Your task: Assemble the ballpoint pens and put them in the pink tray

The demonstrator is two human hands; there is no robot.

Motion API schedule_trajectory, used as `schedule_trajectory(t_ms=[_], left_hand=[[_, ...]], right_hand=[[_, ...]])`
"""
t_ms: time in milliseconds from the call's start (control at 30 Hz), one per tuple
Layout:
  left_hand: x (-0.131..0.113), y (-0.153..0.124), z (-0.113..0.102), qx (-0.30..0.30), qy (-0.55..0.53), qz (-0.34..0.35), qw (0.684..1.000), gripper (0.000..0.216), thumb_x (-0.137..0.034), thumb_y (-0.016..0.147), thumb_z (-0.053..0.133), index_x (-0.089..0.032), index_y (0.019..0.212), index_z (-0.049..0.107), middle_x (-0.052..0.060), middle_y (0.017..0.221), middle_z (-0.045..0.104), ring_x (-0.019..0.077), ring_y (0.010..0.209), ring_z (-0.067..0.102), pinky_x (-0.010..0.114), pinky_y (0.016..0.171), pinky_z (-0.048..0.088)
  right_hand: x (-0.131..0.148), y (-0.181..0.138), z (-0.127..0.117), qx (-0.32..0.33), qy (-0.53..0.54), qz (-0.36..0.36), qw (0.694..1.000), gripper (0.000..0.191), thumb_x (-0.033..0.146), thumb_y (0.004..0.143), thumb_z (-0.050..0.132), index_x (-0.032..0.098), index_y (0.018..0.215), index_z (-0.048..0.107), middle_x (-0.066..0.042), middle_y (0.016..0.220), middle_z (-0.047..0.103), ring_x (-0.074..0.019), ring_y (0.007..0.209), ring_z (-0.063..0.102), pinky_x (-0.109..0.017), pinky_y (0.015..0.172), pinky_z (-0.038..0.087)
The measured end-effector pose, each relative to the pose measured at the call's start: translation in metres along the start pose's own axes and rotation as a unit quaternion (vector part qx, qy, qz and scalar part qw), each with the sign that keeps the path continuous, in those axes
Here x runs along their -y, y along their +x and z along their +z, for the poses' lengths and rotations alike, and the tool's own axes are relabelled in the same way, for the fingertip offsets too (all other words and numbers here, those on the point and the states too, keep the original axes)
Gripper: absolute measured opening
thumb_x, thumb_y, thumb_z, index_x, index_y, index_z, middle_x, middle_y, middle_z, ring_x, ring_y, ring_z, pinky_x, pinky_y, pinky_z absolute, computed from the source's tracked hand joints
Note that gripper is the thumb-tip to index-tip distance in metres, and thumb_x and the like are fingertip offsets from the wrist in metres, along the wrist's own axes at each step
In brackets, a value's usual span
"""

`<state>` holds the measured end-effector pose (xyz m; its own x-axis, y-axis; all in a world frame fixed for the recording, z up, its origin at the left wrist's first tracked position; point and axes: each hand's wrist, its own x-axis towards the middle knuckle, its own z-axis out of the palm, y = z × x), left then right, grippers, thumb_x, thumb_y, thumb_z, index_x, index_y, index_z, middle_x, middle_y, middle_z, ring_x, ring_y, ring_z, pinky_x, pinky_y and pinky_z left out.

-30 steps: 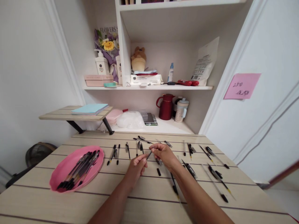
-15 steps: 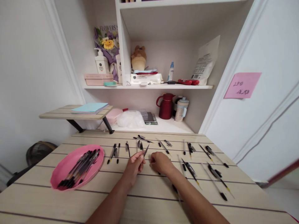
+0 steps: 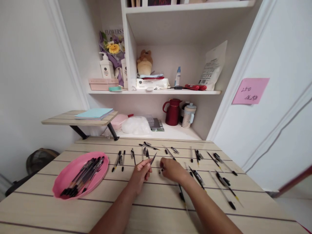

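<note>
My left hand [image 3: 140,173] is closed around a slim dark pen [image 3: 153,158], its tip pointing up and to the right. My right hand [image 3: 172,169] is low over the table with fingers curled together; whatever is between them is hidden. A small black pen part [image 3: 161,171] lies just below its fingertips. Under and beside my right forearm are more pen pieces, including a black cap [image 3: 181,196]. Taken-apart pens, with clear barrels, black caps and yellow-ended refills, lie in small groups, such as a barrel [image 3: 222,190] on the right.
A pink oval tray [image 3: 56,182] on the left holds several pens. Behind it stands a raised wooden shelf [image 3: 53,119] bearing blue paper. A red jug [image 3: 173,112] and a light cup [image 3: 189,115] are at the back, beneath a white shelf [image 3: 156,93].
My right hand has shifted a little to the right, and the small black part by its fingertips now shows. My left hand keeps its grip on the pen, almost still.
</note>
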<state>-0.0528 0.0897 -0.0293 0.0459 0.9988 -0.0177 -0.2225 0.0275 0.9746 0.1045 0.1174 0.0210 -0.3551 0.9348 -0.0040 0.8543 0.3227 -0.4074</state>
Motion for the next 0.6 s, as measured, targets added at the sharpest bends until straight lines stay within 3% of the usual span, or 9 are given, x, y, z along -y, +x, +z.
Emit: schedule_trajectory(t_ms=[67, 167, 267, 367, 600], left_hand=[[0.000, -0.001, 0.000, 0.002, 0.005, -0.001, 1.000, 0.050, -0.040, 0.069, 0.060, -0.015, 0.112, 0.055, -0.004, 0.060, 0.051, 0.0031, 0.038, 0.034, 0.019, 0.038, 0.018], [-0.001, -0.001, 0.001, 0.006, 0.012, -0.003, 1.000, 0.050, -0.040, 0.070, 0.059, -0.014, 0.112, 0.055, -0.003, 0.061, 0.051, 0.0031, 0.039, 0.034, 0.019, 0.038, 0.017], [0.000, -0.001, 0.001, 0.012, 0.017, -0.006, 1.000, 0.050, -0.040, 0.070, 0.059, -0.015, 0.113, 0.055, -0.003, 0.061, 0.050, 0.0030, 0.039, 0.035, 0.019, 0.038, 0.017], [0.000, -0.001, 0.001, 0.015, 0.018, -0.008, 1.000, 0.049, -0.039, 0.070, 0.059, -0.015, 0.113, 0.055, -0.004, 0.061, 0.050, 0.0028, 0.039, 0.034, 0.019, 0.039, 0.018], [-0.001, -0.002, 0.002, 0.010, 0.019, -0.012, 1.000, 0.049, -0.040, 0.069, 0.060, -0.015, 0.111, 0.056, -0.004, 0.060, 0.051, 0.0030, 0.039, 0.034, 0.019, 0.039, 0.017]], right_hand=[[-0.005, 0.005, -0.006, -0.069, 0.171, -0.018, 0.983, 0.017, 0.012, 0.063, 0.054, 0.019, 0.078, 0.059, -0.001, 0.063, 0.060, -0.0139, 0.057, 0.055, -0.025, 0.054, 0.038], [-0.007, 0.013, -0.010, -0.162, 0.459, -0.008, 0.874, 0.017, 0.028, 0.066, 0.057, 0.018, 0.079, 0.054, 0.005, 0.051, 0.049, -0.0104, 0.045, 0.046, -0.022, 0.042, 0.032], [-0.003, 0.016, -0.006, -0.189, 0.583, 0.017, 0.790, 0.030, 0.035, 0.059, 0.064, 0.017, 0.081, 0.053, 0.005, 0.053, 0.050, -0.0085, 0.042, 0.045, -0.020, 0.037, 0.026], [0.001, 0.017, -0.001, -0.187, 0.606, 0.019, 0.773, 0.033, 0.034, 0.056, 0.068, 0.016, 0.079, 0.054, 0.005, 0.054, 0.051, -0.0068, 0.040, 0.044, -0.019, 0.037, 0.027], [0.001, 0.017, -0.005, -0.195, 0.594, 0.014, 0.781, 0.030, 0.033, 0.055, 0.067, 0.015, 0.077, 0.055, 0.009, 0.048, 0.045, -0.0052, 0.038, 0.039, -0.018, 0.036, 0.028]])
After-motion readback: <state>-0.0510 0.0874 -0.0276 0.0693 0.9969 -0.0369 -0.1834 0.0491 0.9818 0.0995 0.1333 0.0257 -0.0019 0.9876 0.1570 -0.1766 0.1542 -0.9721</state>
